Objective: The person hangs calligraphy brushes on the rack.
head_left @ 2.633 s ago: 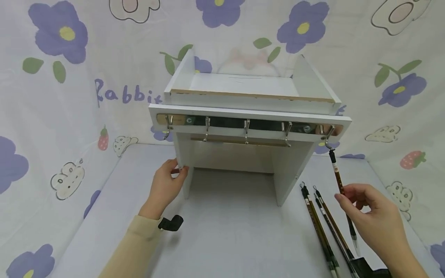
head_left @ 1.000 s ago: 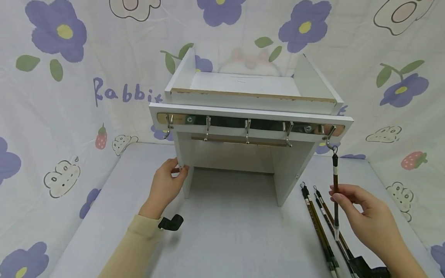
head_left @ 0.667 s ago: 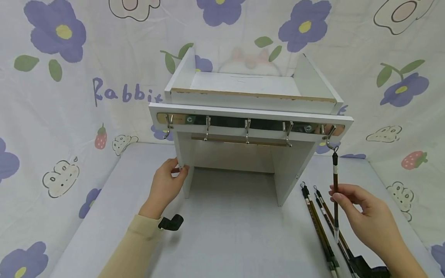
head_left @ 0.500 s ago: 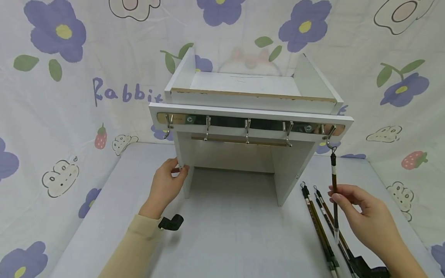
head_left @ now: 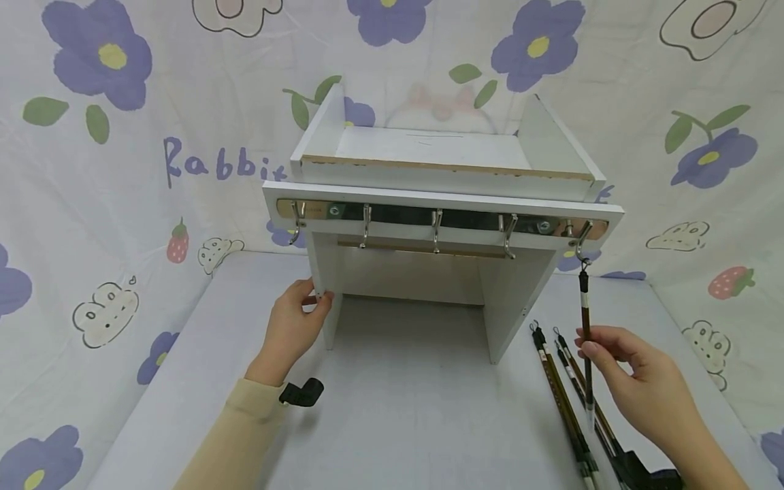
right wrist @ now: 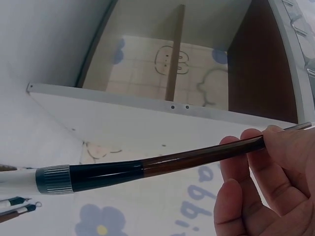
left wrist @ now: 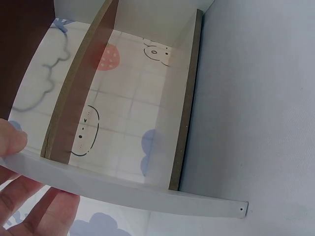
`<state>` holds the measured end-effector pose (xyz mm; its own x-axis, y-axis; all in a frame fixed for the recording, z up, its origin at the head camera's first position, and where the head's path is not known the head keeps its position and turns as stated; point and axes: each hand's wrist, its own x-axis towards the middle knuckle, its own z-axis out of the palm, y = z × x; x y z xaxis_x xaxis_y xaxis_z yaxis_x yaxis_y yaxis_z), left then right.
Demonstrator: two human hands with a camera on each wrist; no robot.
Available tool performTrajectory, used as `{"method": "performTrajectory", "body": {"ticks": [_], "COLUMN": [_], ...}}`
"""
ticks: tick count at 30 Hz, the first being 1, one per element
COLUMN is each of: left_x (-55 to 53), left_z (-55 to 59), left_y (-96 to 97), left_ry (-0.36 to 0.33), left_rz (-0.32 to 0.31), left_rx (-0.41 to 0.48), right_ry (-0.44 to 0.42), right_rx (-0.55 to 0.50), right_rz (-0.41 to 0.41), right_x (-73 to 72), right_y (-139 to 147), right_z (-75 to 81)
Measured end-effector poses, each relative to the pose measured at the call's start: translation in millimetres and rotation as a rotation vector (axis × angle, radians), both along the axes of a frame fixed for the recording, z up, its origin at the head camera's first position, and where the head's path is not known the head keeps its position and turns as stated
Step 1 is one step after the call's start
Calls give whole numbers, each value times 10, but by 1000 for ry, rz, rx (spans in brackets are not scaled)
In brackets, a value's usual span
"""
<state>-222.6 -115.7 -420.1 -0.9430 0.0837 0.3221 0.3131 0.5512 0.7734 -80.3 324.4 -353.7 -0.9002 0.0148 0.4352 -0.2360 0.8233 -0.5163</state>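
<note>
A calligraphy brush [head_left: 586, 313] with a brown handle stands nearly upright below the rightmost metal hook [head_left: 582, 246] of the rack. Its top loop meets the hook's tip; whether it is threaded on cannot be told. My right hand [head_left: 643, 388] pinches the handle between thumb and fingers, also seen around the brush [right wrist: 197, 156] in the right wrist view. My left hand [head_left: 294, 327] grips the front edge of the left side panel of the white shelf rack [head_left: 441, 194]. The left wrist view shows its thumb and fingers on either side of that panel [left wrist: 123, 187].
Several more brushes [head_left: 557, 391] lie on the white table [head_left: 429, 422] right of the rack, near my right hand. The other hooks [head_left: 435, 231] along the metal strip carry nothing. A patterned cloth [head_left: 214, 88] hangs behind and at the sides.
The brush was slanted at first and now hangs nearly upright, its loop at the rightmost hook. My right hand has shifted slightly left with it. My left hand has stayed on the panel.
</note>
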Motion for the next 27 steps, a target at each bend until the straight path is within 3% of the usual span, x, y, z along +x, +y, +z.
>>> {"method": "performTrajectory", "body": {"ticks": [27], "left_x": [22], "left_z": [16], "left_y": [1], "left_ry": [0], "left_rz": [-3], "left_rx": [22], "right_ry": [4], "right_rx": [-116], "right_rz": [18], "right_x": [-360], "right_y": [-121], "right_z": [-200]}}
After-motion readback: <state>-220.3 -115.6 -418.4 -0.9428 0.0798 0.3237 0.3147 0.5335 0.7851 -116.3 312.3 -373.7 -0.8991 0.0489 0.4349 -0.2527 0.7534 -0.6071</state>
